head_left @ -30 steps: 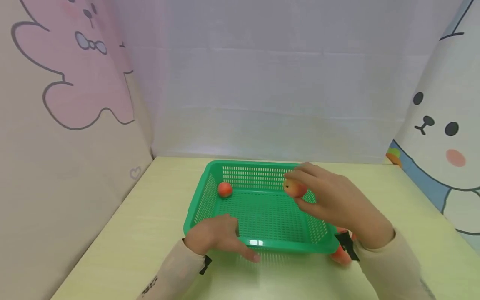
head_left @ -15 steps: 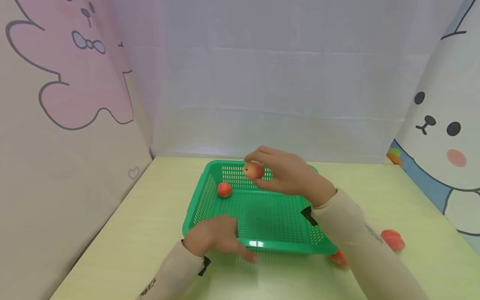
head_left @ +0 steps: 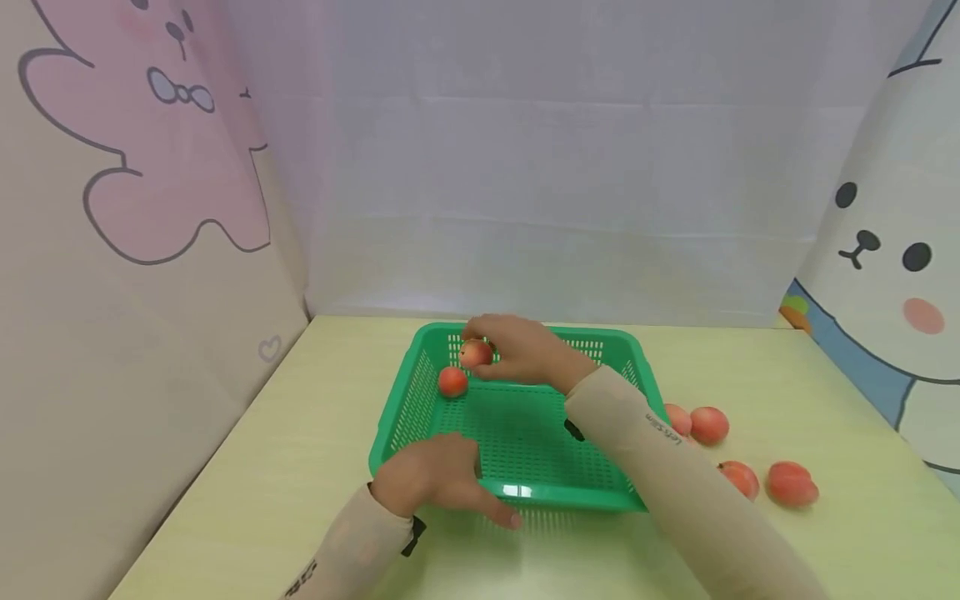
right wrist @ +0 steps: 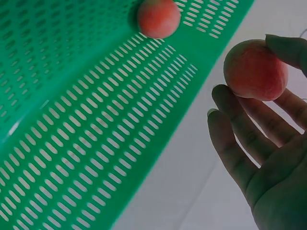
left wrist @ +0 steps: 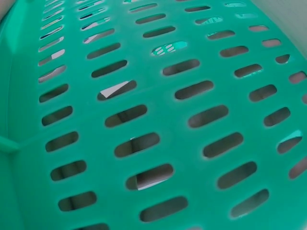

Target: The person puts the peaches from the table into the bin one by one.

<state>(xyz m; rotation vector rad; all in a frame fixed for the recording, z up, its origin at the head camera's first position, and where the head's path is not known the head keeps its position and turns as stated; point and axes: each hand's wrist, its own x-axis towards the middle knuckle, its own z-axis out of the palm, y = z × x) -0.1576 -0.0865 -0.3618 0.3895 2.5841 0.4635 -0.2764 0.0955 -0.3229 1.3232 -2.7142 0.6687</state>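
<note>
My right hand (head_left: pixel 517 348) pinches a red-and-yellow peach (head_left: pixel 476 354) between thumb and fingers, above the far left part of a green plastic basket (head_left: pixel 637 358). In the right wrist view, the held peach (right wrist: pixel 255 70) shows beyond the basket's rim, at the fingertips. Another peach (head_left: pixel 453 382) lies in the basket's back left corner, just below the held one. My left hand (head_left: pixel 435 475) holds the near left rim, its fingers over the edge and its thumb stretched outside. Only the slotted basket wall (left wrist: pixel 158 100) fills the left wrist view.
Several more peaches (head_left: pixel 792 484) lie on the pale yellow table (head_left: pixel 277 417) to the right of the basket, some partly behind my right sleeve (head_left: pixel 667 467). A white cloth (head_left: pixel 555 183) hangs behind the table, with printed cartoon panels at both sides.
My right hand has carried its peach leftward from the basket's right side to the back left, then lowered it. The left hand stays at the rim. More peaches at right have come into view.
</note>
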